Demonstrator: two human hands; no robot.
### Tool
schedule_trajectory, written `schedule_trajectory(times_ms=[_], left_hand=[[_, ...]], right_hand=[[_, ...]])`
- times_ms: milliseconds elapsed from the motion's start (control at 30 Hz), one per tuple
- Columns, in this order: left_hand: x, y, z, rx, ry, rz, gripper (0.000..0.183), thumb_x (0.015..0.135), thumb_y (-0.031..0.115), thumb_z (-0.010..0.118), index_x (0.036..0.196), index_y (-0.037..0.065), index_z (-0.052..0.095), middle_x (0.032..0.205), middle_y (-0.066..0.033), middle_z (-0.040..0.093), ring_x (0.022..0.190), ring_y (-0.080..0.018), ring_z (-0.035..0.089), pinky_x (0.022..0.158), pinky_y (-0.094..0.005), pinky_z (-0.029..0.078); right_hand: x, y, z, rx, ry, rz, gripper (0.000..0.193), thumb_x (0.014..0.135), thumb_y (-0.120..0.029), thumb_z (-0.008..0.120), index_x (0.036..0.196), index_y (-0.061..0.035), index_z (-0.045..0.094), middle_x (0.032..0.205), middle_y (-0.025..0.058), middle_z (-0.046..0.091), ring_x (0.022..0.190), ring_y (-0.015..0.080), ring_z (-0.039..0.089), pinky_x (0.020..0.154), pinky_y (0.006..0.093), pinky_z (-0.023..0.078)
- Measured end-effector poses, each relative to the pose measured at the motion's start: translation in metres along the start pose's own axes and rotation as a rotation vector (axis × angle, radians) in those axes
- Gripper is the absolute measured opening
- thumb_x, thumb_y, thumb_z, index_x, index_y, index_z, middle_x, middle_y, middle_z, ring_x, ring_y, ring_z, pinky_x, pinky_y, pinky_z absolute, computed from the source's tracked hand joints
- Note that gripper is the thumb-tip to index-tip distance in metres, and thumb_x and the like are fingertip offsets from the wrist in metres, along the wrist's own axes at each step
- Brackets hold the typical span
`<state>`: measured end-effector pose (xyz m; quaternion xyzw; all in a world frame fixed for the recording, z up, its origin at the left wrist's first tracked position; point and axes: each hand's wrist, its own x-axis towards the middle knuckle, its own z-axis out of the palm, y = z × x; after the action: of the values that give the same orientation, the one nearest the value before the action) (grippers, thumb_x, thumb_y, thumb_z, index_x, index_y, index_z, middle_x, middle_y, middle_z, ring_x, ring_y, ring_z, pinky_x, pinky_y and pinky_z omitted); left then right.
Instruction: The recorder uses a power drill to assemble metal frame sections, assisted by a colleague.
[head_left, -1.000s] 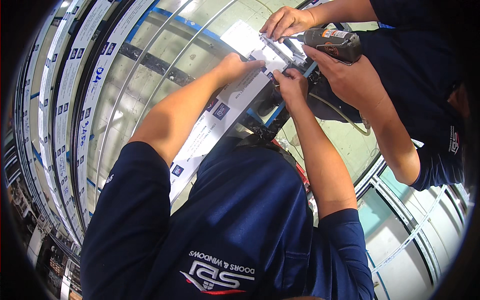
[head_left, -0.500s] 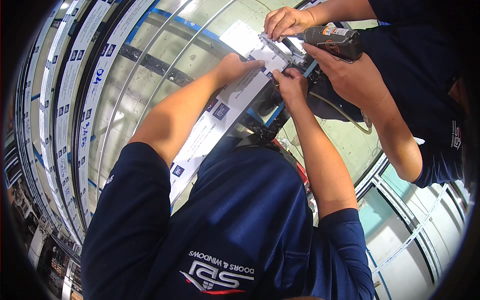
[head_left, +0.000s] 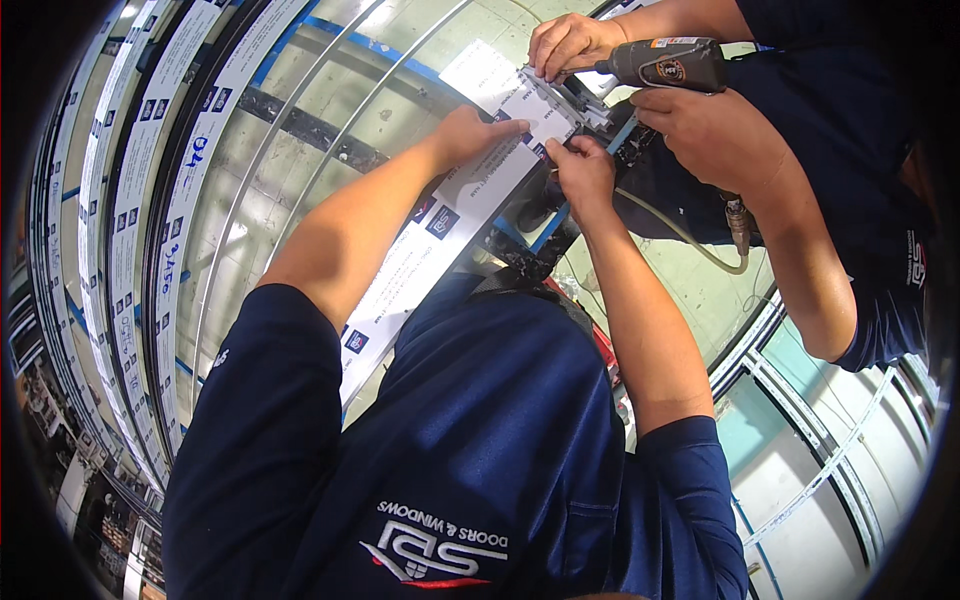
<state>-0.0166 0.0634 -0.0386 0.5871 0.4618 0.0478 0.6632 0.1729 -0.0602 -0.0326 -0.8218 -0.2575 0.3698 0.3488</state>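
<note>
A long profile [head_left: 405, 265] wrapped in white printed film runs diagonally from near my waist to the upper middle. My left hand [head_left: 470, 138] grips its left edge, the thumb flat on the film and the fingers hidden beyond the side. At the right edge, my right hand [head_left: 583, 172] closes with the thumb pressed on the profile. Just past my hands, a co-worker's left-side hand [head_left: 575, 45] pinches near the tip of a dark pneumatic screwdriver [head_left: 668, 66]. That person's other hand [head_left: 700, 130] supports the tool from below, over a metal end piece [head_left: 590, 105].
Several long film-wrapped profiles [head_left: 190, 150] stand along the left, with thin curved-looking bars beside them. A blue frame [head_left: 390, 55] supports the work. An air hose [head_left: 690, 240] hangs below the co-worker's arm. Framed panels [head_left: 800, 450] lie at the lower right.
The co-worker's tool has swung and turned slightly, and the hand under it has shifted right and down, with the hose fitting now more visible. My hands have stayed in place on the profile.
</note>
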Motion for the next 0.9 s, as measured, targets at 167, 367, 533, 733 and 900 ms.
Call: schedule_trajectory(times_ms=[167,367,533,733,900], left_hand=[[0.0,0.0,0.001,-0.04,-0.016,0.025,0.066,0.083,0.059,0.082,0.105,-0.003,0.08,0.097,-0.0166,0.079,0.085,-0.0246,0.076,0.079,-0.0374,0.059],[0.005,-0.006,0.001,-0.069,-0.024,0.031,0.066,0.083,0.059,0.082,0.109,-0.001,0.079,0.099,-0.0156,0.079,0.087,-0.0245,0.076,0.08,-0.037,0.059],[0.002,-0.004,0.002,-0.069,-0.008,0.04,0.067,0.083,0.059,0.082,0.111,-0.002,0.079,0.101,-0.0159,0.079,0.089,-0.0247,0.076,0.082,-0.0376,0.06],[0.011,-0.012,0.003,-0.021,0.0,-0.003,0.07,0.082,0.06,0.082,0.111,-0.003,0.078,0.103,-0.0175,0.079,0.09,-0.026,0.077,0.083,-0.0379,0.06],[0.005,-0.003,0.001,-0.024,-0.023,-0.011,0.07,0.082,0.061,0.082,0.111,-0.003,0.078,0.102,-0.0177,0.079,0.088,-0.0268,0.077,0.082,-0.0378,0.06]], right_hand=[[0.004,0.008,0.0,-0.037,0.039,-0.04,0.044,0.081,-0.032,0.087,0.104,0.0047,0.076,0.089,0.0151,0.079,0.082,0.0239,0.075,0.078,0.035,0.057],[0.002,0.005,0.0,-0.008,0.039,-0.016,0.043,0.081,-0.03,0.087,0.104,0.0048,0.077,0.089,0.0144,0.079,0.081,0.0228,0.074,0.077,0.0347,0.057],[-0.006,-0.007,-0.001,0.078,-0.001,0.022,0.04,0.082,-0.026,0.086,0.104,0.0059,0.076,0.089,0.0121,0.079,0.079,0.0182,0.073,0.076,0.0322,0.056],[-0.004,-0.005,0.0,0.065,0.019,0.029,0.042,0.082,-0.026,0.087,0.106,0.0063,0.075,0.09,0.0124,0.079,0.08,0.0177,0.073,0.076,0.032,0.056],[0.002,0.004,-0.001,0.025,0.004,0.023,0.044,0.082,-0.028,0.087,0.107,0.0063,0.075,0.092,0.0144,0.079,0.082,0.0199,0.074,0.077,0.0326,0.057]])
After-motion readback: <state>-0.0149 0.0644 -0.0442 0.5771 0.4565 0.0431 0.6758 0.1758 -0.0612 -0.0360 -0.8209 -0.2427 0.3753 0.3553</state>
